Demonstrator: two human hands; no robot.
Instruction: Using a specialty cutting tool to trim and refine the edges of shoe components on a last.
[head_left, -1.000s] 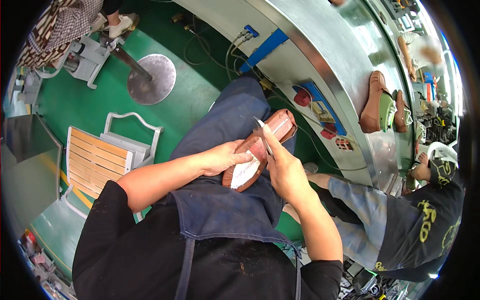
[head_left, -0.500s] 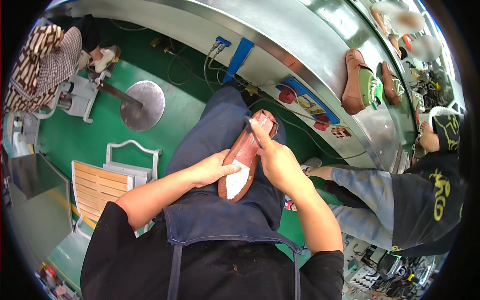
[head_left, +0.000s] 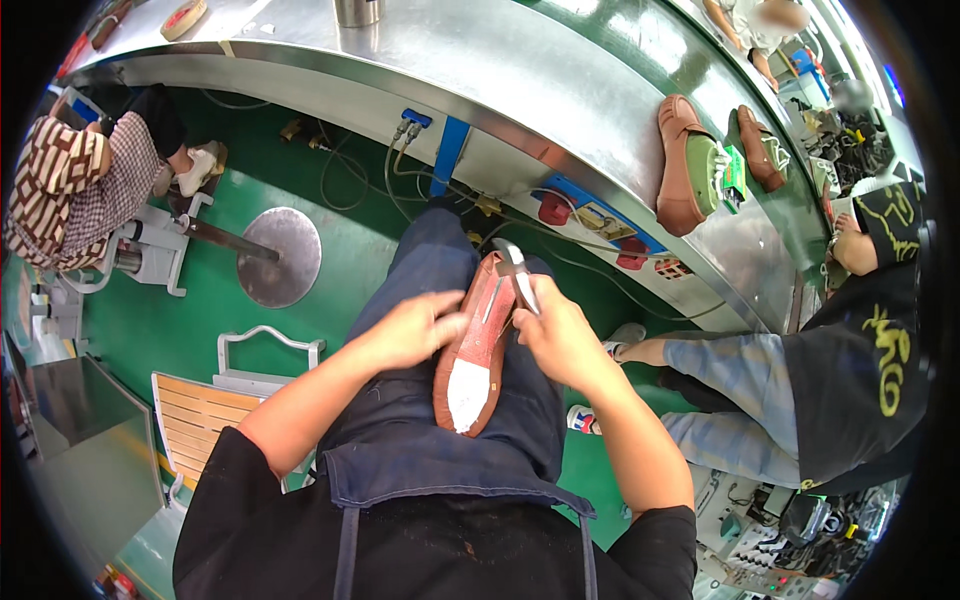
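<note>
A brown leather shoe (head_left: 482, 340) lies sole up along my lap, its toe end away from me. A white patch (head_left: 469, 395) covers the near end of the reddish sole. My right hand (head_left: 552, 327) is closed around metal pincers with a squared block (head_left: 511, 268), which looks like a shoemaker's lasting tool. The tool's head is over the far part of the sole. My left hand (head_left: 412, 330) is at the shoe's left side, slightly blurred, thumb and fingers apart. Whether its fingertips touch the shoe I cannot tell.
A metal workbench (head_left: 480, 60) runs across the far side, with a brown loafer (head_left: 684, 170) and another shoe (head_left: 762, 150) on its right part. Cables (head_left: 395, 170) hang below it. A person (head_left: 830, 350) is close on my right; another person (head_left: 75, 185) sits far left, near a slatted chair (head_left: 205, 415).
My left hand has let go of the shoe's side and lifted off the white patch. The shoe lies slightly nearer to me, and the pincers' head now shows clearly above the sole.
</note>
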